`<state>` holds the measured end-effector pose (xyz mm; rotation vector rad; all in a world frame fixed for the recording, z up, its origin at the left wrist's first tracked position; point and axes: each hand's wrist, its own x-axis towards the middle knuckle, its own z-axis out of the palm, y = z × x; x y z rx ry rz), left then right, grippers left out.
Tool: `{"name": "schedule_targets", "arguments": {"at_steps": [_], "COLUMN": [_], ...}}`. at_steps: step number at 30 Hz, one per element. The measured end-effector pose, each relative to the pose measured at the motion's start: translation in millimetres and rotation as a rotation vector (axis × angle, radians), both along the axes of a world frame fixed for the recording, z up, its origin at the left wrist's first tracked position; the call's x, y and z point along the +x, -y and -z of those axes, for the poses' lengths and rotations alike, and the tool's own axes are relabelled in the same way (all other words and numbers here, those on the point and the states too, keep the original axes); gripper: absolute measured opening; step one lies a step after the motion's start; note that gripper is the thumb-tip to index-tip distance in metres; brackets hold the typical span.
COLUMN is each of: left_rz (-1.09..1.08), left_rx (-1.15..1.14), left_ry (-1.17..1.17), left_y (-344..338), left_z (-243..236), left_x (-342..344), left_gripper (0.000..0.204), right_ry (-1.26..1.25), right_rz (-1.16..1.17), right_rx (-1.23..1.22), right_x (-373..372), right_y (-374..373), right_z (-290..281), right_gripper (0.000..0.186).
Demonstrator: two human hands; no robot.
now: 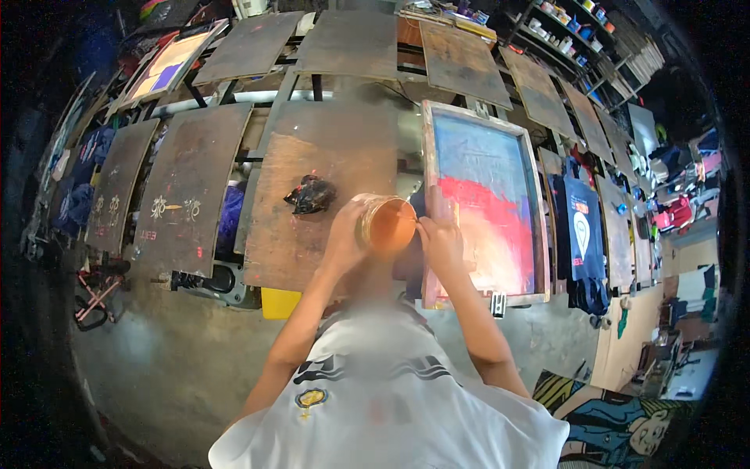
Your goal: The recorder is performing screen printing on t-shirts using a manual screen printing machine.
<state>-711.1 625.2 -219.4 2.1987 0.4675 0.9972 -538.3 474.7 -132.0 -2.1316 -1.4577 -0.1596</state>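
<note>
An open tub of orange stuff (391, 225) is held over the middle board (277, 250), its mouth tilted up toward the camera. My left hand (350, 233) is closed round the tub's left side. At the tub's right rim my right hand (439, 244) pinches what looks like a thin stick, mostly hidden. A crumpled black bundle (308, 195) lies on the board, left of the tub. Just right of my hands is a wooden-framed screen (535, 211), with red and pale ink across its lower part.
More worn boards (187, 156) line both sides and a back row (344, 43). Printed dark bags (576, 219) hang at the right. Shelves of containers (562, 31) stand at the back right. A yellow object (281, 305) shows below the middle board, over concrete floor.
</note>
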Motion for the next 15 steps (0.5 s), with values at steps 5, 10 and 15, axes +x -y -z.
{"name": "schedule_targets", "arguments": {"at_steps": [5,10,15], "left_rz": [-0.009,-0.054,-0.103], "left_rx": [0.13,0.207,0.245], "left_ry": [-0.083,-0.244,-0.272], "left_y": [11,27,40], "left_z": [-9,-19,-24], "left_x": [11,18,22], "left_gripper": [0.097,0.098,0.088], "right_ry": [0.105,-0.055,-0.255], "right_rz": [-0.005,0.013,0.039], "right_rx": [-0.087,-0.574,-0.617], "right_x": [27,28,32], "right_y": [26,32,39], "right_z": [39,40,41], "right_gripper": [0.018,0.032,0.035]}}
